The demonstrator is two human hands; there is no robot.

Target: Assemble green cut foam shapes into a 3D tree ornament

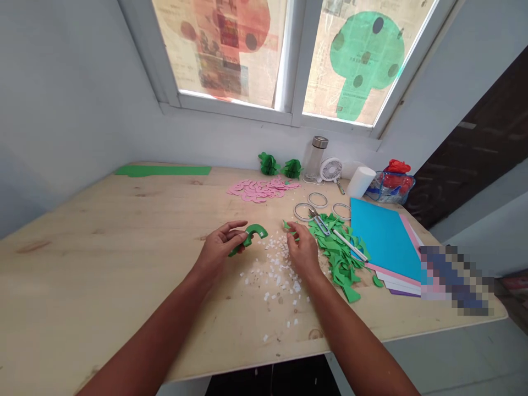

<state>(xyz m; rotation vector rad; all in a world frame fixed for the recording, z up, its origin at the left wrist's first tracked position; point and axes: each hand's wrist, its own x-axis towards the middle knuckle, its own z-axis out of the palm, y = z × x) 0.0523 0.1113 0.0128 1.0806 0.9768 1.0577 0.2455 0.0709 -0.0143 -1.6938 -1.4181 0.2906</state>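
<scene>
And here's the left hand [225, 241], thumb and fingers pinching a curved green piece [259, 229] that juts out between two and three o'clock of the knuckles, a small white square [260, 234] showing on its face. Over at three o'clock from it, the right hand [303, 248] hangs with fingers bent, thumb close to them, a small green scrap [286, 224] right by the fingertips; whether they're pinching it, I can't tell. White paper bits [272, 261] litter the wood between the hands, spilling toward four o'clock of the left.

From the right hand now: a heap of green offcuts [340, 264] at three o'clock, a white pen [350, 245] lying across it; snips [320, 222] at one o'clock; tape rings [317, 199] spread from twelve to two; pink cutouts [262, 190] farther off at eleven!
</scene>
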